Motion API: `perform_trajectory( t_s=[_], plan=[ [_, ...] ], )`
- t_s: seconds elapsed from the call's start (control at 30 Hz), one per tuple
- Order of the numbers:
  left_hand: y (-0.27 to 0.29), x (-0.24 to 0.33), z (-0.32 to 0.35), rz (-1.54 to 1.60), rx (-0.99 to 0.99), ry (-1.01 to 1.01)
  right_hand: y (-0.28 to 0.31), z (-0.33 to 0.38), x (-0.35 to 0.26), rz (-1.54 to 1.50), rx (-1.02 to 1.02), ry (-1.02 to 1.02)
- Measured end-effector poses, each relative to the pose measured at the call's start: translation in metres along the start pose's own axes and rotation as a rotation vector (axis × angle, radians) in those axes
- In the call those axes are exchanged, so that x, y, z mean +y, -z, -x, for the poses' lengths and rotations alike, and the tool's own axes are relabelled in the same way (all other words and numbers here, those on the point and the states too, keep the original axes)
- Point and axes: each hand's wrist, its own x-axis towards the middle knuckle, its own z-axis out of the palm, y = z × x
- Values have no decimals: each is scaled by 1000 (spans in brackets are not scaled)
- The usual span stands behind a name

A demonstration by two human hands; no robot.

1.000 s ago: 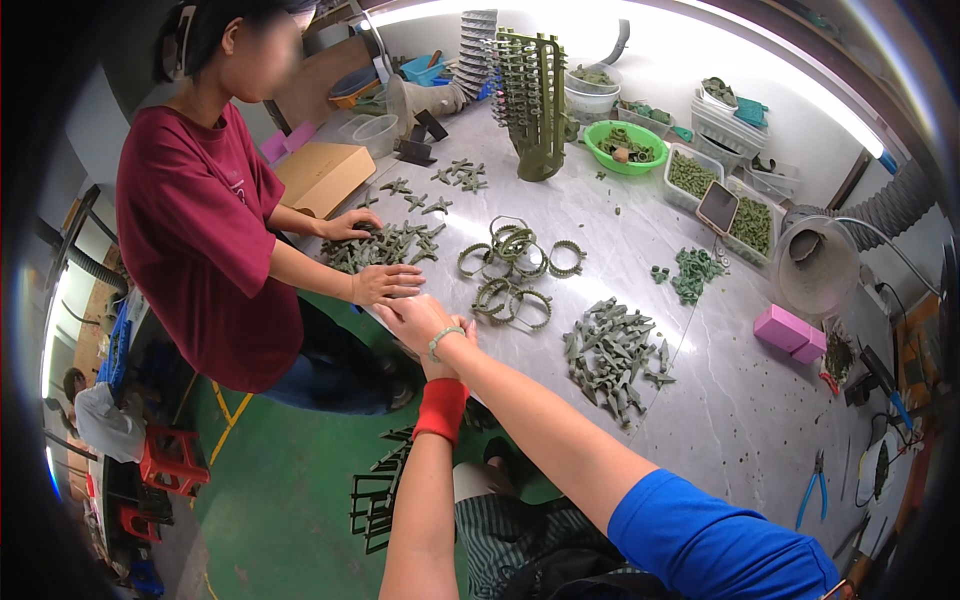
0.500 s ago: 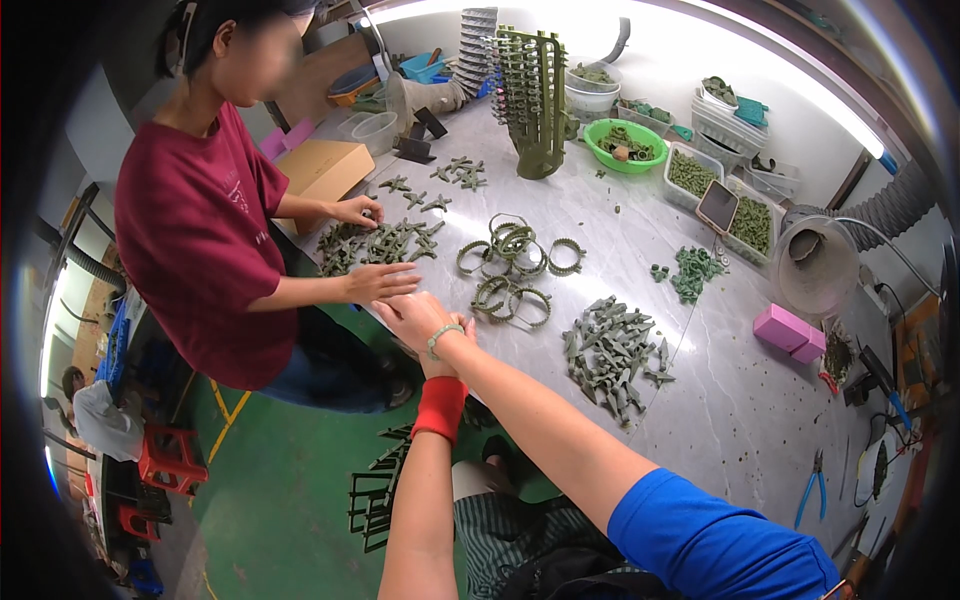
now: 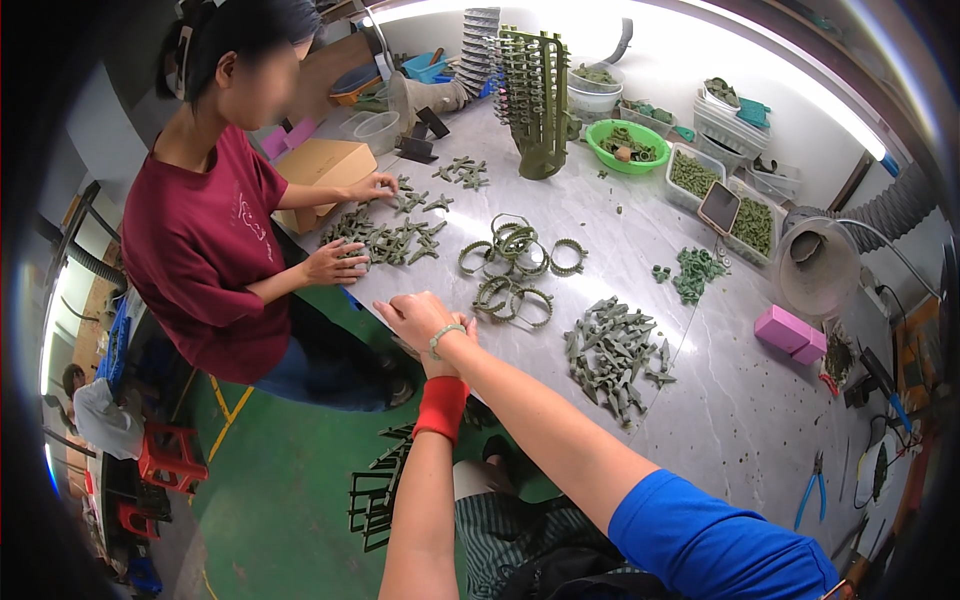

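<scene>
Lying over the left hand [image 3: 468, 327] by the table [image 3: 700, 390], the right hand [image 3: 417, 318] has half-bent fingers; I can't tell the left's bend or what either holds.

- No word, number, label or brand can be read with certainty anywhere in the head view.
- The co-worker's maroon T-shirt [image 3: 190, 250] bears a pale chest print [image 3: 258, 230]: thin whitish lines beside smaller marks, too small and too broken by the folds of the cloth to make out.
- On the green floor [image 3: 265, 500], yellow marking lines [image 3: 238, 407] meet at an angle; no lettering can be made out on them.
- The phone [image 3: 720, 207] by the clear tubs has a dark screen with nothing legible on it.
- On the cardboard box [image 3: 325, 162] on the desk [image 3: 680, 430], no writing can be made out.
</scene>
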Motion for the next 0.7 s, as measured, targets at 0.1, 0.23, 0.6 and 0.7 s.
perform_trajectory(
  t_s=[0.1,0.23,0.6,0.7],
  plan=[
    [1,1,0,-10,4,-3,-1,0,0,0,4,0],
    [8,13,-2,-82,-17,-13,0,-1,6,11,10,-3],
    [7,7,-1,-75,12,-41,-4,-1,4,2,41,24],
    [7,6,-1,-89,6,-47,-4,0,3,5,43,18]
  ],
)
